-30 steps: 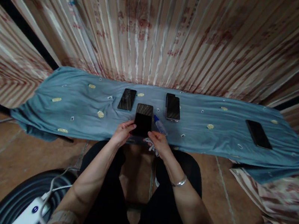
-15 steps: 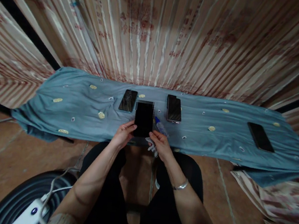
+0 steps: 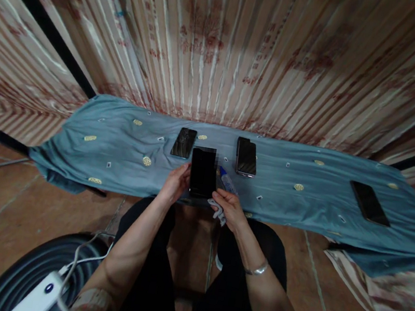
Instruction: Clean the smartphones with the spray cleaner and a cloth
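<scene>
The left hand (image 3: 175, 184) grips the left side of a black-screened smartphone (image 3: 203, 173) in the head view; the right hand (image 3: 231, 210) pinches its lower right corner, also clutching a pale cloth (image 3: 218, 212). The smartphone is over the blue tablecloth (image 3: 125, 176), near a blue-capped bottle (image 3: 228, 181).

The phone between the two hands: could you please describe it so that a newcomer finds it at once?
Find the long blue-green cloth below the patterned curtain. At the middle of its near edge are a left hand and a right hand. The dark phone between them is the only one held; the other phones lie on the cloth.
</scene>
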{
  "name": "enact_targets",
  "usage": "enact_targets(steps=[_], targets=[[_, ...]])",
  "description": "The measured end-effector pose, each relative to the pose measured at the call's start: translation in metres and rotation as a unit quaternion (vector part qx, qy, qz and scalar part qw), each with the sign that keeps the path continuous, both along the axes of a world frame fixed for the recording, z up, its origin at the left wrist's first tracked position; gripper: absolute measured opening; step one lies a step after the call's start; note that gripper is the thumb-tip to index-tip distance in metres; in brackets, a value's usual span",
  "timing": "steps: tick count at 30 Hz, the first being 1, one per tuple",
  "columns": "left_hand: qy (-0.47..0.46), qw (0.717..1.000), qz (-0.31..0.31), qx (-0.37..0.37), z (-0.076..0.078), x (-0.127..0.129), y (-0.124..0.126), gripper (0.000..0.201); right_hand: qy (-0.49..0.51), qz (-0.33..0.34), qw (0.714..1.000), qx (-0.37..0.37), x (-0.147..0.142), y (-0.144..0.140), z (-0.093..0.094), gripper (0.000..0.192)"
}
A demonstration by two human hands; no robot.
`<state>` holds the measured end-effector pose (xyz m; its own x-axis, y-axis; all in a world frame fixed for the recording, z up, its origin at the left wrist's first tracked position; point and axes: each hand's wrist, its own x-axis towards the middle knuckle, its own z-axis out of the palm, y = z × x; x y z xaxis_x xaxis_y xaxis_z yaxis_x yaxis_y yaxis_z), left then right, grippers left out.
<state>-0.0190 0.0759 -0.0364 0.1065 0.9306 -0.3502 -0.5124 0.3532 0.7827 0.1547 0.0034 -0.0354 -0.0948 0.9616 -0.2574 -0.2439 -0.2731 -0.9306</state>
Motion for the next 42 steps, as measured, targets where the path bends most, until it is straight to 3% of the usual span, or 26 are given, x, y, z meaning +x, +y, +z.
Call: enact_targets(steps=[4,7,15,20,25,29,32,36,42], targets=[[0.016,0.998,0.058,0.017,0.001,-0.003,0.011,0.033,-0.016,0.074,0.997,-0.004,0.002,-0.007,0.005,0.058],[0.041,0.996,0.08,0.028,0.002,-0.009,0.013,0.028,-0.029,0.105,0.994,-0.006,0.001,-0.01,0.006,0.057],[0.073,0.993,0.075,0.053,-0.001,-0.015,0.011,0.025,-0.042,0.11,0.993,-0.018,0.001,-0.011,0.001,0.058],[0.005,0.996,0.074,0.056,0.004,-0.011,0.008,0.041,-0.003,0.077,0.997,-0.031,0.0,-0.01,0.002,0.056],[0.0,0.998,-0.056,-0.016,0.008,-0.004,-0.002,0.034,0.009,-0.002,1.0,-0.005,0.007,-0.002,0.005,0.058],[0.013,0.993,-0.114,-0.006,0.006,0.004,-0.012,0.031,0.001,-0.085,0.996,0.02,0.013,0.005,0.002,0.061],[0.024,0.995,-0.099,0.015,0.001,0.008,-0.017,0.038,-0.002,-0.122,0.992,0.034,0.016,0.007,-0.001,0.06],[0.027,0.997,-0.073,0.019,-0.005,0.013,-0.02,0.049,-0.012,-0.123,0.992,0.037,0.016,0.007,-0.002,0.06],[0.046,0.997,-0.049,0.037,-0.009,0.018,-0.021,0.046,-0.046,-0.111,0.991,0.055,0.017,0.008,-0.007,0.058]])
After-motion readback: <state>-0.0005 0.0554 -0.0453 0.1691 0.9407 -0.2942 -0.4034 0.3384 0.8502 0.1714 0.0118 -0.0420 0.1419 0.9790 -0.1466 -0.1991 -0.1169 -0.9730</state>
